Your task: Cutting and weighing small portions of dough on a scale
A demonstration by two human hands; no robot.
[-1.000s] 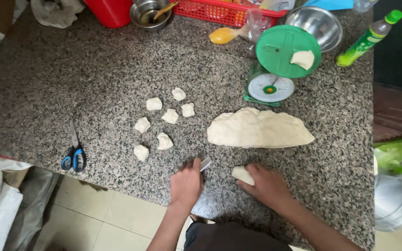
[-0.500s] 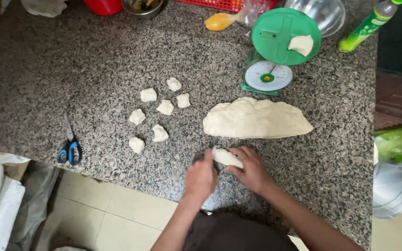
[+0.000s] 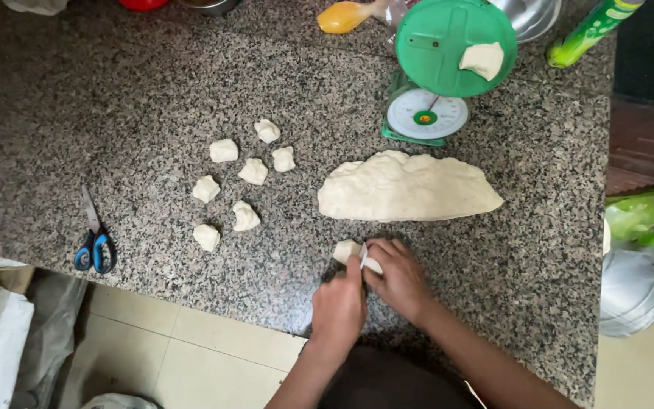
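1. The left hand (image 3: pixel 340 303) lies fingers-down near the front edge of the speckled grey granite counter (image 3: pixel 115 98), curled around a thin flat blade (image 3: pixel 362 256) that stands on edge in a small pale lump of dough (image 3: pixel 348 251).
2. The right hand (image 3: pixel 399 276) sits just beside it, touching it, with its fingers bent over the right part of the same lump and pressing it to the stone; part of the lump is hidden beneath them.
3. That small lump lies just in front of the large, long mound of white dough (image 3: pixel 410 187), near it but apart from it.
4. Left of the mound, seven small cut dough pieces (image 3: pixel 245 185) lie in a loose cluster, none touching another.
5. Behind the mound stands a green kitchen scale with a round dial (image 3: pixel 425 115); its round green top pan (image 3: pixel 448 38) carries one small piece of dough (image 3: pixel 482 59).
6. A pair of blue-handled scissors (image 3: pixel 94 244) lies near the counter's front edge, well left of the hands.
7. At the back edge are an orange-yellow spoon-like tool (image 3: pixel 346 15), a steel bowl (image 3: pixel 531 15) and a green bottle (image 3: pixel 588 30), each partly cut off by the frame.
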